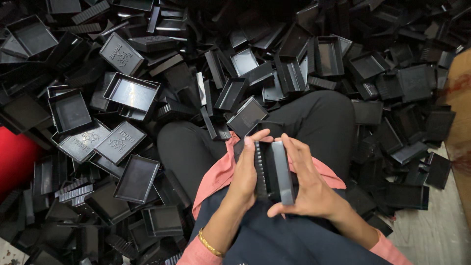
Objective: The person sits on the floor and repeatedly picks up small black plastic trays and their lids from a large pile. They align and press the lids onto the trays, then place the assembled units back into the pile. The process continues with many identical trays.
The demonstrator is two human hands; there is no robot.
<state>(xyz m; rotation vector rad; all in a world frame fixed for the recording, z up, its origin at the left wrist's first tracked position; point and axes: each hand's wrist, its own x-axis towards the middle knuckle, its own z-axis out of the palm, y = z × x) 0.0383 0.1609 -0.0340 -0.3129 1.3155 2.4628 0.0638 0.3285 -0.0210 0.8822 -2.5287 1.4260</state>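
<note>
I hold a black plastic box (274,169) over my lap, its two halves pressed together edge-up. My left hand (247,172) grips its left side, with the fingers over the ribbed edge. My right hand (309,184) wraps the right side, thumb beneath the lower corner. A gold bangle (210,244) circles my left wrist. All around my knees lies a large heap of black plastic trays and lids (132,93), some face up, some overturned.
My legs in dark trousers (319,118) stretch into the pile. A red object (14,157) shows at the left edge. Pale wooden floor (431,235) appears at the lower right, and a brown surface (461,108) at the right edge.
</note>
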